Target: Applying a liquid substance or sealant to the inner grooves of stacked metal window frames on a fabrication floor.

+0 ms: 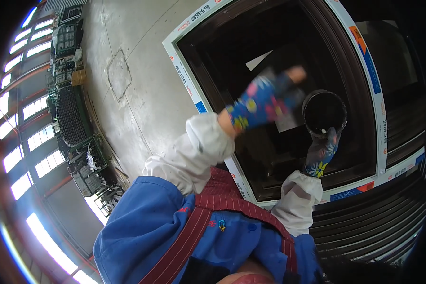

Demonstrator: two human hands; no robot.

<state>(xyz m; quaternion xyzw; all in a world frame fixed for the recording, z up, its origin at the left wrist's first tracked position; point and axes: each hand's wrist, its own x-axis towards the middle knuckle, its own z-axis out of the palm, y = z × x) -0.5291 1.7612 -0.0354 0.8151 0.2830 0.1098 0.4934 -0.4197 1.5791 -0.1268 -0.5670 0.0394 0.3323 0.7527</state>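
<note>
The left hand (pixel 265 102), in a flowered glove, is motion-blurred; its fingers' spread cannot be told. The right hand (pixel 324 149) has its fingers closed on the rim of a round black container (pixel 324 111), above the dark window frame with white taped edges (pixel 364 61).

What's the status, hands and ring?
Right hand gripping black ring. Left hand blurred over the dark window frame, grip unclear. Nothing in the way.

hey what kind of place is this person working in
Probably a factory or workshop that makes window frames. A large dark window frame with protective tape on its edges lies under the left hand and right hand, which holds a black ring. Racks of stock line the concrete floor.
</note>
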